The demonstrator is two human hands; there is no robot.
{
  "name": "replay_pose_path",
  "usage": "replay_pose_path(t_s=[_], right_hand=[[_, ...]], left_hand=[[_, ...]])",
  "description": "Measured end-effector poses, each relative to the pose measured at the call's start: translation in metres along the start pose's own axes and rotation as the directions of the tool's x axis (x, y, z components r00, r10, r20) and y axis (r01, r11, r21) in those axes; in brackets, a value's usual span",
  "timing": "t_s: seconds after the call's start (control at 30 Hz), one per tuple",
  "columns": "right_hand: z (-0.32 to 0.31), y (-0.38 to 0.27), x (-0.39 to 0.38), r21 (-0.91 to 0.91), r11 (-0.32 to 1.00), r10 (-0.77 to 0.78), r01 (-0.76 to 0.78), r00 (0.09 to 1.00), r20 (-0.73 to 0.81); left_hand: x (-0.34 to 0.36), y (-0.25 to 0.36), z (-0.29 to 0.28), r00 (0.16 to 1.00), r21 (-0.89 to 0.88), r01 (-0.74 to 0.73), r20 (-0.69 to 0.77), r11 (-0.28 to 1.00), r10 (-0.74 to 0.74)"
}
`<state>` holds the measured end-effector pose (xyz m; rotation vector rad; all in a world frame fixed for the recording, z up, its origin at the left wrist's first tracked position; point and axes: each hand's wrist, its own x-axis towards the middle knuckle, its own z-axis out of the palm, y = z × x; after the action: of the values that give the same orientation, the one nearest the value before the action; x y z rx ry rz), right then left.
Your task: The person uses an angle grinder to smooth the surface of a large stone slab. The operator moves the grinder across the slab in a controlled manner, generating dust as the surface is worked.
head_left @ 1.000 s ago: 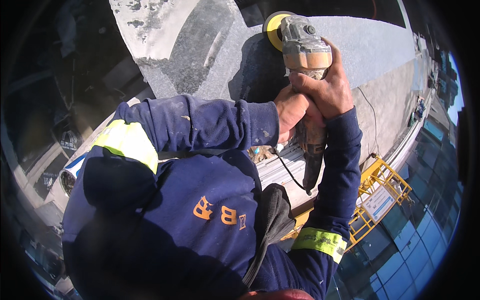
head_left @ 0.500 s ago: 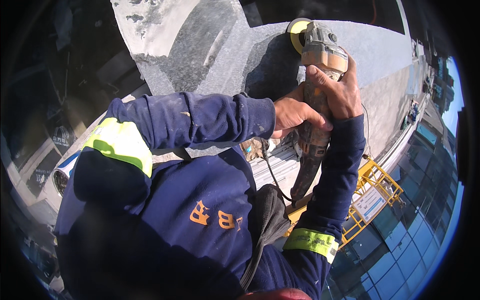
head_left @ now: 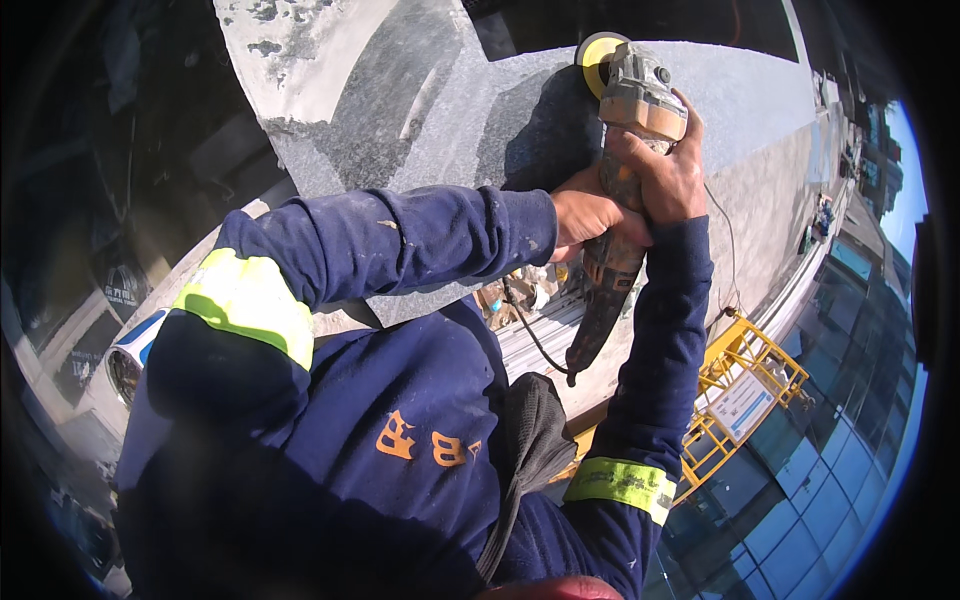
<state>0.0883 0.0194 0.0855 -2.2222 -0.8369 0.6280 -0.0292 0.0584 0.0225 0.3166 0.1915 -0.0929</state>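
Note:
Both hands grip a dusty angle grinder (head_left: pixel 612 270), its body slanting from lower left to upper right. My left hand (head_left: pixel 592 215) is closed around the middle of the body, thumb across it. Higher up, my right hand (head_left: pixel 668 175) wraps the grinder just behind its orange-brown head, fingers curling over the far side. A yellow-rimmed disc (head_left: pixel 592 62) stands out from the left of the head, close to a grey stone slab (head_left: pixel 735 85); whether they touch I cannot tell. The grinder's shadow falls on the slab. A black cord (head_left: pixel 533 335) leaves its tail end.
On the left, the slab has a pale, rough patch (head_left: pixel 300 60). Debris (head_left: pixel 520 295) and long white strips (head_left: pixel 545 345) lie below the grinder. A yellow metal frame (head_left: pixel 745 375) bearing a white sign stands at the right, before a glass facade (head_left: pixel 830 480). A cylinder (head_left: pixel 130 360) lies at far left.
The grinder's tail has swung left and slightly up, and both hands have shifted a little with it. The disc has barely moved. Both hands keep their grip.

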Motion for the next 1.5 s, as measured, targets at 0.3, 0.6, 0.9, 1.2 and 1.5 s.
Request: replay_pose_path(t_s=[0.3, 0.6, 0.9, 1.2, 1.5], right_hand=[[-0.002, 0.004, 0.003, 0.001, 1.000, -0.001, 0.001, 1.000, -0.020], [-0.003, 0.007, 0.006, -0.087, 0.996, 0.013, -0.020, 0.997, -0.080], [-0.002, 0.008, -0.003, -0.124, 0.992, -0.018, 0.010, 0.998, -0.059], [-0.030, 0.005, -0.060, 0.085, 0.996, 0.035, -0.034, 0.999, -0.009], [-0.060, 0.012, -0.140, 0.140, 0.979, 0.169, -0.146, 0.972, -0.164]], left_hand=[[-0.004, 0.004, 0.009, 0.993, 0.059, -0.011, -0.113, 0.998, 0.017], [0.000, 0.005, 0.007, 0.995, 0.014, 0.018, -0.102, 1.000, -0.017], [-0.001, -0.008, 0.006, 0.993, 0.040, -0.096, -0.065, 0.995, 0.099], [-0.015, -0.028, 0.018, 0.992, 0.379, -0.122, 0.081, 0.917, 0.098], [-0.019, -0.078, 0.047, 0.944, 0.071, -0.001, 0.329, 0.998, -0.023]])
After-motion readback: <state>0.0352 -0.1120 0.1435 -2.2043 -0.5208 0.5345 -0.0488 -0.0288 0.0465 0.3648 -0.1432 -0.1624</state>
